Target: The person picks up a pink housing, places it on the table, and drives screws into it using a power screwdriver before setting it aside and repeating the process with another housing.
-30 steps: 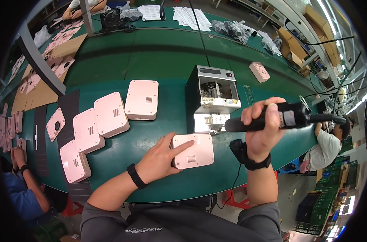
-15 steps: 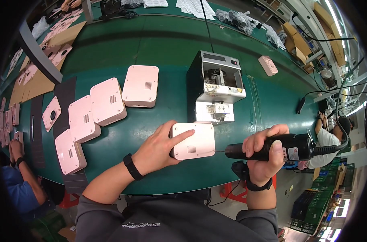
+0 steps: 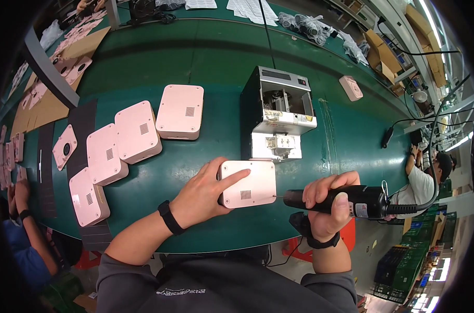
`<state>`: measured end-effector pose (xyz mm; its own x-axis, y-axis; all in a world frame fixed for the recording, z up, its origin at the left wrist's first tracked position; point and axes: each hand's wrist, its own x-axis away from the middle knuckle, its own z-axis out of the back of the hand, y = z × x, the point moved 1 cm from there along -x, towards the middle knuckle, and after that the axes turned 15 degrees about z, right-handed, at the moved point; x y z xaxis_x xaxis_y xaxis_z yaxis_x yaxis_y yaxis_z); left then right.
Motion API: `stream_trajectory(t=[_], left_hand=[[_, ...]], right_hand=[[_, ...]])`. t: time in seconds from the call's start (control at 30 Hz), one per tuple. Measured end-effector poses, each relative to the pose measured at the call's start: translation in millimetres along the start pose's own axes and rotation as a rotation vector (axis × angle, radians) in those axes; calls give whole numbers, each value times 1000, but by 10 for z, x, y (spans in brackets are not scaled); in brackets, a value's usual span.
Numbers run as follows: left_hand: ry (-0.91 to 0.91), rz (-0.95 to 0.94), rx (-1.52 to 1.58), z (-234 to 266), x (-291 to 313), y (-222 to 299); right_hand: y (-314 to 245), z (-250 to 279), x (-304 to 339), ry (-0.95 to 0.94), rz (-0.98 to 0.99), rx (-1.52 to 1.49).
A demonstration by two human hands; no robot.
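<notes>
The dark shirt (image 3: 231, 287) has short grey sleeves (image 3: 123, 275) and white print (image 3: 182, 292); a black wristband (image 3: 170, 218) sits beyond its left sleeve, a black strap (image 3: 323, 243) with boxy, cabled module (image 3: 300, 224) beyond its right.

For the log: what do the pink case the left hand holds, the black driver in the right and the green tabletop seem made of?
Pink case: probably molded plastic, satin, with rounded corners and a slotted grille.
Black driver: likely hard plastic, semi-matte, with dull highlights.
Green tabletop: perhaps rubber or vinyl, smooth, showing soft glare.
</notes>
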<state>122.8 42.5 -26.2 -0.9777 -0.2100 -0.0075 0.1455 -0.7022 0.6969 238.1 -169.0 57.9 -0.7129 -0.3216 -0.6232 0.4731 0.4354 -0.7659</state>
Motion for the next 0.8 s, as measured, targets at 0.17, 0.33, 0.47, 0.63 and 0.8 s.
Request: stream_trajectory(t=[0.17, 0.33, 0.47, 0.63, 0.8], left_hand=[[10, -4, -10, 2, 8, -12], [13, -18, -15, 6, 17, 7], [7, 12, -10, -6, 21, 26], [9, 23, 10, -21, 29, -9], [-7, -3, 30, 4, 15, -27]], right_hand=[[-39, -54, -167, 25, -10, -15], [85, -110, -630, 91, 148, -19], [174, -108, -766, 110, 126, 26], [61, -191, -539, 39, 13, -12], [-217, -325, -183, -78, -2, -112]])
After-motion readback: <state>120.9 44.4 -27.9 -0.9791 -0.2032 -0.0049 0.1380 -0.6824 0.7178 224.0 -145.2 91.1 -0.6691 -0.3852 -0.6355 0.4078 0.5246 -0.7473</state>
